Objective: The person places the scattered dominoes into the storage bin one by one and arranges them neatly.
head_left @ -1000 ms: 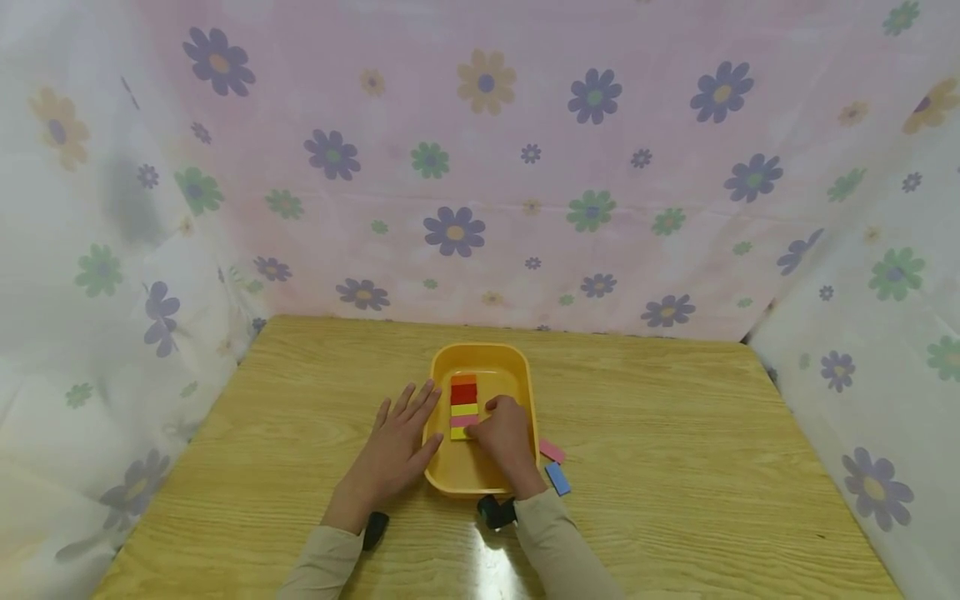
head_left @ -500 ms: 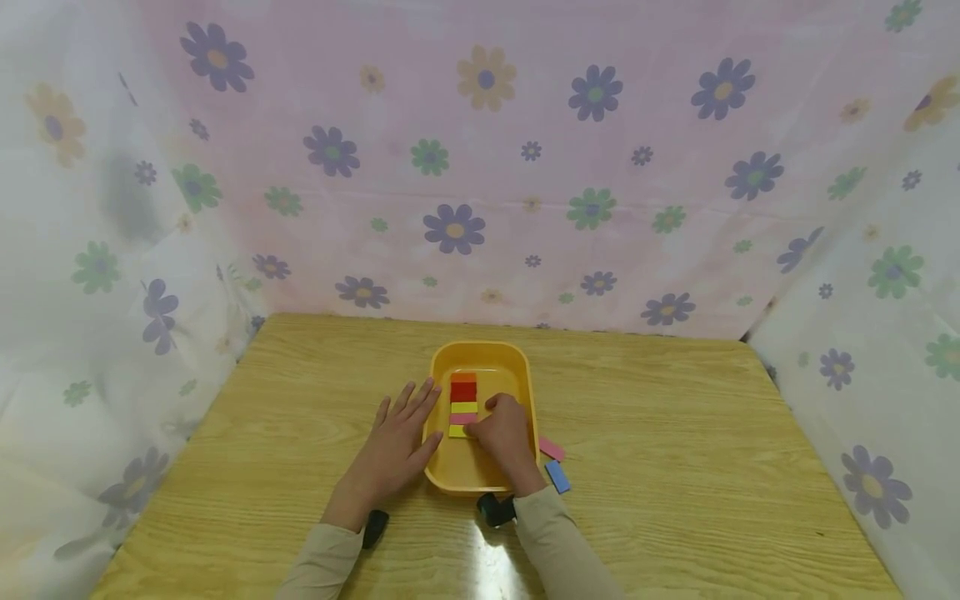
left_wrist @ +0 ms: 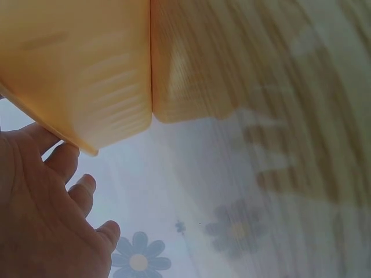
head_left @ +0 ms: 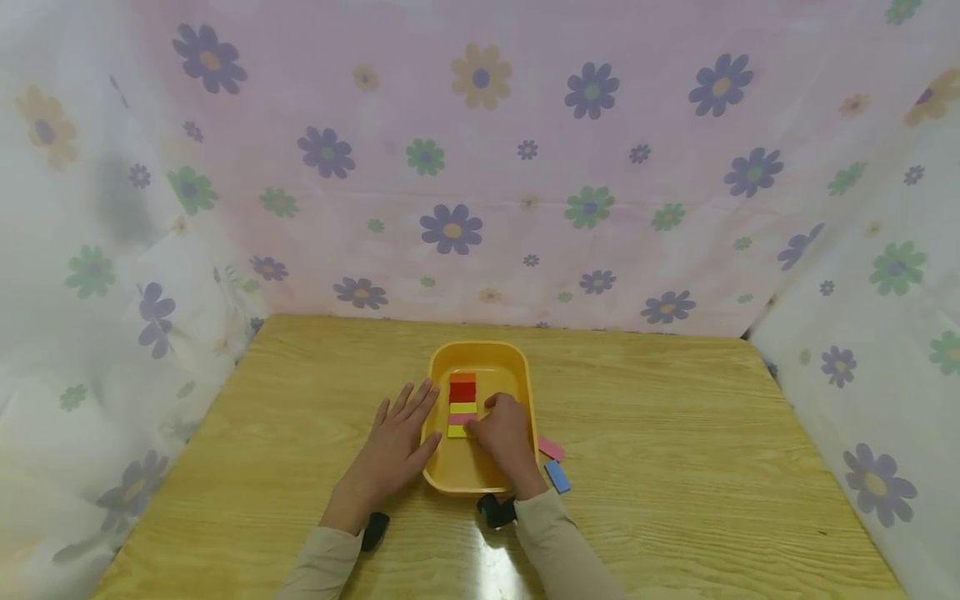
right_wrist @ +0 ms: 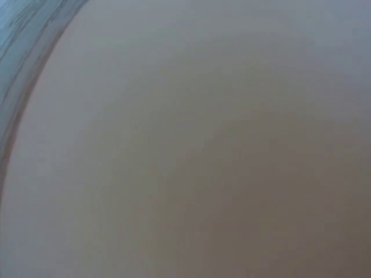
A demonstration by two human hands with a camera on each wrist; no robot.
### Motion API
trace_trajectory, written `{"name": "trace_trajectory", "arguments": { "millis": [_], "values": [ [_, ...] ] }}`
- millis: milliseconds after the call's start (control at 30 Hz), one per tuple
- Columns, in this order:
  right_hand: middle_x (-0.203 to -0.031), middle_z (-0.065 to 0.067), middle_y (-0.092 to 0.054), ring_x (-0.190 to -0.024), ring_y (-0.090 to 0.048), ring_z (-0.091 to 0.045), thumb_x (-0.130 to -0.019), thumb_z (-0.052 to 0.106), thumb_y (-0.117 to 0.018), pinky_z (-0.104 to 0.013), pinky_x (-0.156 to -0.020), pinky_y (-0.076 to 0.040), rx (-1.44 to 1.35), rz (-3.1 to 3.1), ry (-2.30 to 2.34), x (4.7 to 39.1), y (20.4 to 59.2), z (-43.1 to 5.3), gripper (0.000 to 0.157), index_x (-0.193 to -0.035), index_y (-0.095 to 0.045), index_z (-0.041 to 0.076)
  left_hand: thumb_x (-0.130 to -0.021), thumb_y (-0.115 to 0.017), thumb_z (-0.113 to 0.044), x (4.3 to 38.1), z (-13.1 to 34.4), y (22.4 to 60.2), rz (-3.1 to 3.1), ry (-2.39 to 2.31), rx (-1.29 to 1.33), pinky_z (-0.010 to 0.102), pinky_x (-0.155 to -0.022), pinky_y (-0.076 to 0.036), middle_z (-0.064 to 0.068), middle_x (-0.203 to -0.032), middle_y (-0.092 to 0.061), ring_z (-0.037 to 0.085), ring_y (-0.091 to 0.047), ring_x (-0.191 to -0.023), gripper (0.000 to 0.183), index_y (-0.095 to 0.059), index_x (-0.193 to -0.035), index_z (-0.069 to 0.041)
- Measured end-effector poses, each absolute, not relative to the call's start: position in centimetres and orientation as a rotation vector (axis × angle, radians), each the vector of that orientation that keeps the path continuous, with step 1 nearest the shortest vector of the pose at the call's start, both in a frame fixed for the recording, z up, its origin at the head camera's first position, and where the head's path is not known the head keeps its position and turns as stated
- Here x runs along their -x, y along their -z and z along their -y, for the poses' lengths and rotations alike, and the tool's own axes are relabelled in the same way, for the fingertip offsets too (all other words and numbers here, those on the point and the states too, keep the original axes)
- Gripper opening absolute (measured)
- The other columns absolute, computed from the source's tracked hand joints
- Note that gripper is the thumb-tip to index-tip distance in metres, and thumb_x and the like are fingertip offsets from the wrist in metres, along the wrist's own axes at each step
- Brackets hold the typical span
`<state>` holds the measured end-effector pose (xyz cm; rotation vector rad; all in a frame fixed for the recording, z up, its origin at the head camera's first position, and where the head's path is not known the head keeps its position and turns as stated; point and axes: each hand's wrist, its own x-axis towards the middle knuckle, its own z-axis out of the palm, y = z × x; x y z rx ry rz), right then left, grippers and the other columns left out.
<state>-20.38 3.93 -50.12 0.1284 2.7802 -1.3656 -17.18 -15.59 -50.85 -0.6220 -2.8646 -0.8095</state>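
A yellow-orange plastic tray (head_left: 480, 475) sits on the table in the head view. Inside it, flat blocks form a column: an orange block (head_left: 462, 377), red (head_left: 462, 392), a yellow block (head_left: 462, 408), a pink block (head_left: 461, 419) and a nearer yellow block (head_left: 457, 432). My left hand (head_left: 393, 446) lies with spread fingers along the tray's left rim; the left wrist view shows its fingers (left_wrist: 81, 194) by the tray's outer wall. My right hand (head_left: 506, 433) reaches into the tray, fingers bent, thumb at the nearer yellow block's right end. Its fingertips are partly hidden, so any pinch is unclear.
On the table right of the tray lie a loose pink block (head_left: 551, 448) and a blue block (head_left: 557, 477). Dark wrist devices (head_left: 495, 511) show beneath both wrists. Flowered cloth (head_left: 480, 167) encloses the table's back and sides. A blurred, pale surface fills most of the right wrist view.
The head view shifts slightly. Both hands and the blocks stay in the same places.
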Motion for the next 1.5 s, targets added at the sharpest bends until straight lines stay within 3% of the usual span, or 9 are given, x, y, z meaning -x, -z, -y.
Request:
{"name": "trace_trajectory", "arguments": {
  "millis": [200,400,600,767,900,1000,1233,1500],
  "values": [
    [-0.081,-0.013,-0.071,-0.056,-0.066,-0.018,-0.083,0.008,-0.080,-0.031,-0.056,-0.057,-0.074,-2.670,1.456,19.6,48.8,-4.7,0.039,-0.113,-0.063,-0.009,-0.103,-0.059,-0.032,17.1,15.6,51.1,2.860,0.829,0.616,0.069,-0.120,-0.012,0.004,-0.168,-0.026,0.039,-0.020,-0.155,0.066,-0.034,-0.160,-0.011],
    [-0.085,-0.014,-0.071,-0.053,-0.066,-0.017,-0.086,0.008,-0.079,-0.030,-0.054,-0.058,-0.045,-2.636,1.506,18.4,46.6,-6.2,0.034,-0.112,-0.066,-0.010,-0.103,-0.059,-0.032,17.2,15.6,51.3,2.856,0.836,0.616,0.069,-0.120,-0.012,0.005,-0.168,-0.026,0.040,-0.020,-0.155,0.066,-0.034,-0.160,-0.010],
    [-0.089,-0.014,-0.068,-0.063,-0.066,-0.019,-0.092,0.010,-0.073,-0.029,-0.058,-0.057,0.034,-2.677,1.563,17.3,45.3,-8.7,0.026,-0.111,-0.069,-0.008,-0.103,-0.058,-0.031,17.2,15.5,51.1,2.854,0.854,0.624,0.069,-0.120,-0.011,0.005,-0.168,-0.025,0.041,-0.019,-0.155,0.066,-0.033,-0.160,-0.009],
    [-0.092,-0.009,-0.071,-0.079,-0.065,-0.018,-0.096,0.011,-0.070,-0.025,-0.066,-0.056,0.090,-2.791,1.655,16.8,45.8,-11.0,0.017,-0.108,-0.073,0.000,-0.103,-0.058,-0.030,17.2,15.5,51.1,2.847,0.850,0.628,0.070,-0.120,-0.011,0.006,-0.168,-0.025,0.041,-0.020,-0.155,0.065,-0.033,-0.160,-0.009],
    [-0.093,-0.007,-0.070,-0.082,-0.064,-0.017,-0.097,0.011,-0.069,-0.022,-0.067,-0.055,0.041,-2.804,1.698,16.1,46.8,-12.8,0.016,-0.108,-0.073,0.001,-0.103,-0.058,-0.030,17.0,15.5,51.1,2.842,0.861,0.625,0.070,-0.119,-0.012,0.006,-0.168,-0.026,0.041,-0.020,-0.154,0.064,-0.035,-0.159,-0.009],
    [-0.093,-0.007,-0.070,-0.081,-0.063,-0.016,-0.096,0.011,-0.070,-0.021,-0.068,-0.055,-0.010,-2.816,1.665,15.5,47.8,-14.1,0.016,-0.108,-0.072,0.000,-0.103,-0.059,-0.029,17.0,15.5,51.0,2.841,0.870,0.625,0.070,-0.120,-0.011,0.006,-0.168,-0.027,0.041,-0.020,-0.155,0.064,-0.036,-0.159,-0.008],
    [-0.089,-0.007,-0.071,-0.078,-0.066,-0.018,-0.086,0.022,-0.083,-0.034,-0.068,-0.057,-0.103,-2.834,1.361,13.5,49.1,-16.0,0.030,-0.101,-0.072,-0.001,-0.103,-0.058,-0.030,17.0,15.6,51.2,2.835,0.851,0.626,0.070,-0.119,-0.012,0.006,-0.167,-0.027,0.041,-0.021,-0.154,0.064,-0.036,-0.158,-0.008],
    [-0.085,-0.002,-0.068,-0.078,-0.062,-0.017,-0.075,0.029,-0.090,-0.035,-0.067,-0.052,-0.171,-2.855,1.110,12.5,50.2,-16.8,0.037,-0.095,-0.070,0.004,-0.103,-0.058,-0.029,17.0,15.4,51.3,2.826,0.849,0.630,0.070,-0.119,-0.012,0.008,-0.167,-0.027,0.042,-0.022,-0.154,0.064,-0.035,-0.159,-0.008]
  ]
}}
